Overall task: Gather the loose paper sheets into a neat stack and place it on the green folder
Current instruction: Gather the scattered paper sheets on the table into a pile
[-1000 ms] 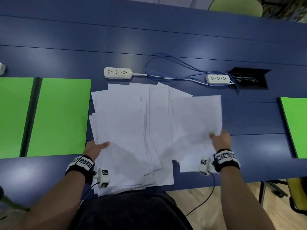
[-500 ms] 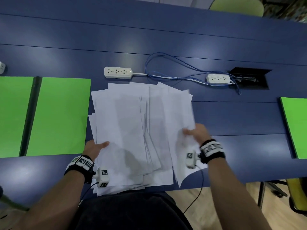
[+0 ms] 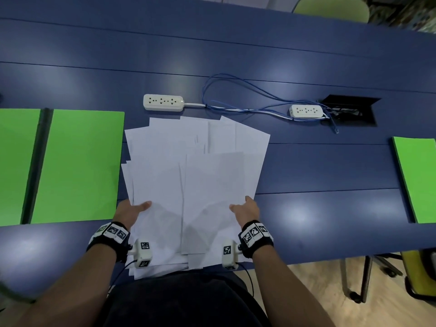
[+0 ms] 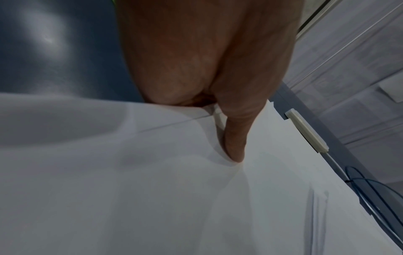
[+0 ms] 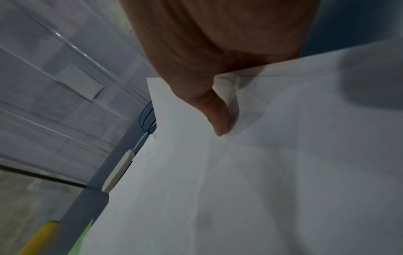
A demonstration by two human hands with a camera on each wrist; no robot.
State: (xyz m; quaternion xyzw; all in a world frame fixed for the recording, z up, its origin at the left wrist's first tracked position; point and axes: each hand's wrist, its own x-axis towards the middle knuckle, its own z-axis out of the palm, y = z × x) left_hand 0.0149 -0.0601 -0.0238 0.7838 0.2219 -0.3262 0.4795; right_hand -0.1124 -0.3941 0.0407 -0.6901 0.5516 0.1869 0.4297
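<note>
paper sheets [image 3: 195, 175]: white, fanned, overlapping | green folder [image 3: 77, 166]: flat, just left

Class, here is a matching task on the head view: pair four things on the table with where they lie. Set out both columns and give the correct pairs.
Things
1. paper sheets
2. green folder
3. near power strip
4. blue cable

Places
A. looped between the two power strips
B. left of the papers, flat on the table
C. fanned out between the left hand and right hand
D. just beyond the far edge of the papers

Pairs: 1-C, 2-B, 3-D, 4-A
</note>
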